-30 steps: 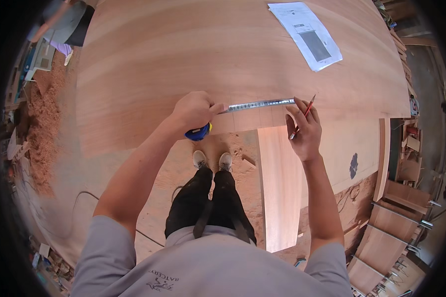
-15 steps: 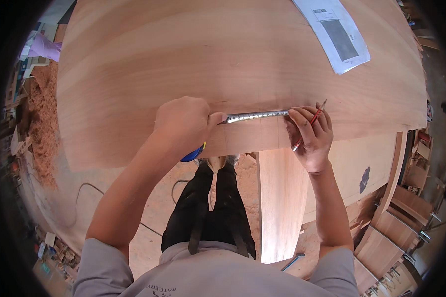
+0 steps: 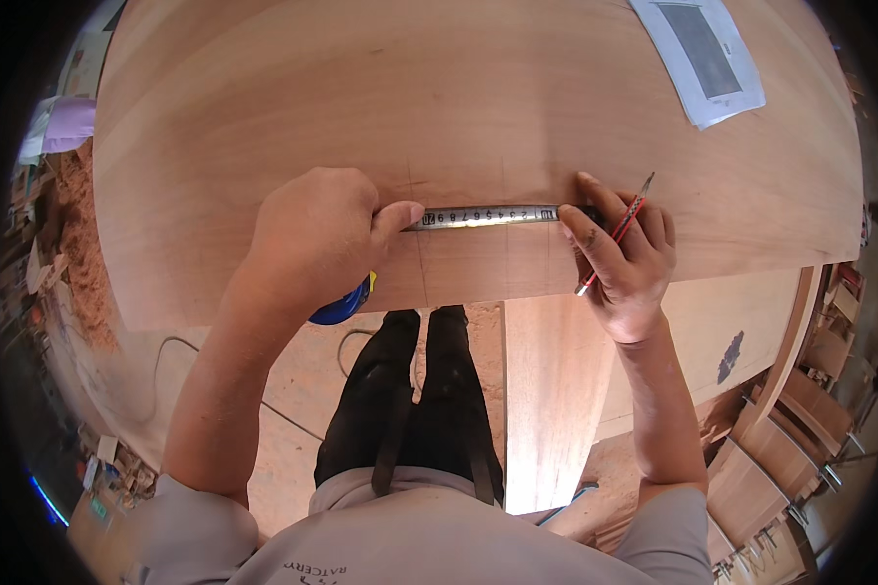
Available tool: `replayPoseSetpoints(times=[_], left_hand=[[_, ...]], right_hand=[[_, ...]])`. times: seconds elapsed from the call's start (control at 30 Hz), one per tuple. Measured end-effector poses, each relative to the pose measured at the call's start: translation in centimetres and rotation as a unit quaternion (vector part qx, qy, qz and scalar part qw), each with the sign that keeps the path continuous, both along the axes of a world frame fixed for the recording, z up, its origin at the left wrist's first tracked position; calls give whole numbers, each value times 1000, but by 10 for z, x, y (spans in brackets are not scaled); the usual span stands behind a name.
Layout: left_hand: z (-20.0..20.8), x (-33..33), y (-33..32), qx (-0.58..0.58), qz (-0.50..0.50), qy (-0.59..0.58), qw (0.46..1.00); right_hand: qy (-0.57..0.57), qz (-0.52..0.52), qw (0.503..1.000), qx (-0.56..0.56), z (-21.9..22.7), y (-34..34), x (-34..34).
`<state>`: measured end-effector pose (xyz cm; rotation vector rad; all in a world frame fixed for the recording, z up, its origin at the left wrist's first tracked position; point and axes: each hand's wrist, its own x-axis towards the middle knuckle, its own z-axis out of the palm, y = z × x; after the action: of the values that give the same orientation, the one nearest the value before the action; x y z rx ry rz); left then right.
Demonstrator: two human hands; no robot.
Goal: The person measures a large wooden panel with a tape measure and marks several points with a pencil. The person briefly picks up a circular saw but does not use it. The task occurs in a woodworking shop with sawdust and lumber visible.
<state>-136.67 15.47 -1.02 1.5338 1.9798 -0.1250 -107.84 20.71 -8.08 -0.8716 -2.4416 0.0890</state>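
A pale wooden board (image 3: 439, 117) lies in front of me with thin pencil lines near its near edge. My left hand (image 3: 317, 229) is closed around a tape measure, its blue case (image 3: 343, 306) partly hidden below the palm; the thumb presses on the blade. Between my hands the silver blade (image 3: 488, 216) stretches along the board, roughly parallel to the near edge. My right hand (image 3: 626, 255) has its fingertips at the blade's right end, while a red and black pencil (image 3: 622, 229) is tucked between its fingers, point upward.
Printed paper sheets (image 3: 712, 68) lie on the board at the far right. Below the near edge stands a lighter wooden panel (image 3: 554, 390). Clamped wooden pieces (image 3: 761, 478) are at the lower right. A cable (image 3: 158, 370) and sawdust (image 3: 78, 244) are on the floor at left.
My left hand has shifted left, and a slightly longer stretch of blade shows between my hands. The right hand still holds the pencil. The whole view has shifted a little.
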Motion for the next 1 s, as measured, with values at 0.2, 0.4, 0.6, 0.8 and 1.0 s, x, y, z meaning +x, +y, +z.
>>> replayPoseSetpoints(times=[0.2,0.4,0.6,0.8,1.0], left_hand=[[4,1,7,-21,-10,-2,1000],[1,0,5,-13,3,-15,1000],[3,3,7,-21,11,-13,1000],[-2,0,6,-10,-5,-16,1000],[-3,-3,6,-5,-4,-31,999]], right_hand=[[-9,-2,1000,4,-3,0,2],[2,6,1000,4,-5,1,2],[2,4,1000,5,-5,1,2],[2,6,1000,2,-5,2,2],[2,6,1000,-4,-2,3,-1]])
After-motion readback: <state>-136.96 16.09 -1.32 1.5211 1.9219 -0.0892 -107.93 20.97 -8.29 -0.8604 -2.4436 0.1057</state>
